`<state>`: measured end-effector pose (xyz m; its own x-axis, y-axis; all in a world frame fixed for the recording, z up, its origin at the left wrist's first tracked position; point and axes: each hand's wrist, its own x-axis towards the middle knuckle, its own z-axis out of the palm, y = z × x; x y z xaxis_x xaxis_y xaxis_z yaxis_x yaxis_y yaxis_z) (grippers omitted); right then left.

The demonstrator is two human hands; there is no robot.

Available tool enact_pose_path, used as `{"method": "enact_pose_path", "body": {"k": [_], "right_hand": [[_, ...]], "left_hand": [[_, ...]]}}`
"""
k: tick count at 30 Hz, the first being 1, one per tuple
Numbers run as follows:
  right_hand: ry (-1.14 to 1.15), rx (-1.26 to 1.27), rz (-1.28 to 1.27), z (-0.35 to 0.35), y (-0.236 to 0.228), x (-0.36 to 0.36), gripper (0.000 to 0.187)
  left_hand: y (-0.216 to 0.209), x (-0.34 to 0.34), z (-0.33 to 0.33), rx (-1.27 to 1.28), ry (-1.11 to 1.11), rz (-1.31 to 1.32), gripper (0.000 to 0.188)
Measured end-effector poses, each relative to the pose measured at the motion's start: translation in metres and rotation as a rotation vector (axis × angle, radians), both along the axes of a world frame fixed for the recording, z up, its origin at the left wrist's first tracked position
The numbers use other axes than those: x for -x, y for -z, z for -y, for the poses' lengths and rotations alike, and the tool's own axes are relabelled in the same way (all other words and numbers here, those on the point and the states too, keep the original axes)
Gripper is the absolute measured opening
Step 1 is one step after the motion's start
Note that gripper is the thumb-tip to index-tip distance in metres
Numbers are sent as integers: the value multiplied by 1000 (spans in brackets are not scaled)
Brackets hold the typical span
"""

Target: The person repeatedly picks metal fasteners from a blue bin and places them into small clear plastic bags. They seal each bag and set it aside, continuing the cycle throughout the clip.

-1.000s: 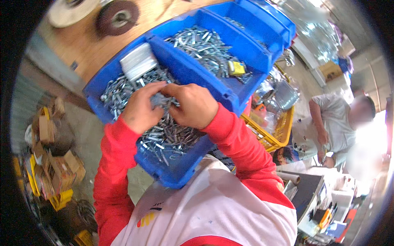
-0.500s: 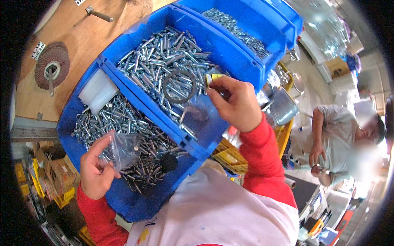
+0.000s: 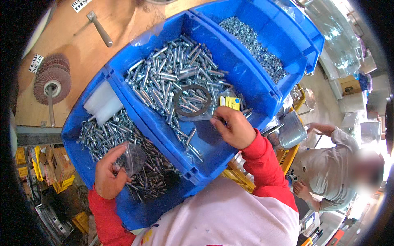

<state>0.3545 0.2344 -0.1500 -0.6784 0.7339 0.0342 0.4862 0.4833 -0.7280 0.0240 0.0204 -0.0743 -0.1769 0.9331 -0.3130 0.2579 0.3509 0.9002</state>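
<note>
**Fingers pinching bags over the bolt bins**

Fingers (image 3: pixel 120 151) of the left hand (image 3: pixel 107 177) are closed on a small clear plastic bag (image 3: pixel 133 158), held right over the nearest blue bin (image 3: pixel 84 127), which is full of silvery bolts (image 3: pixel 100 133) with a white plastic piece (image 3: pixel 102 103) sitting at its far end. Over on the other side, the right hand (image 3: pixel 234 129) has its fingertips pinched together on the edge of another clear bag (image 3: pixel 195 106) with a dark ring in it and a yellow tag (image 3: pixel 230 102) just beside the thumb. That bag lies on the pile of longer bolts (image 3: pixel 172 76) in the middle bin (image 3: pixel 246 88). A third bin (image 3: pixel 287 43) behind holds small fasteners (image 3: pixel 254 45). On the wooden bench (image 3: pixel 82 53) there's a flap wheel (image 3: pixel 51 80) and a metal tool (image 3: pixel 99 28). Another person (image 3: pixel 328 168) is crouched off to the right, well apart from the bins.
</note>
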Motion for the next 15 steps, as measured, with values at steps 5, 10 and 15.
{"method": "enact_pose_path", "body": {"k": [5,10,15], "right_hand": [[140,326,-290,5,-15,16,16],[239,302,-743,6,-78,19,25],[177,-185,-583,-14,-134,17,18]], "left_hand": [[-3,7,0,-56,56,-74,65],[-3,3,5,-86,44,-28,65],[-8,4,10,-88,69,-69,64]]}}
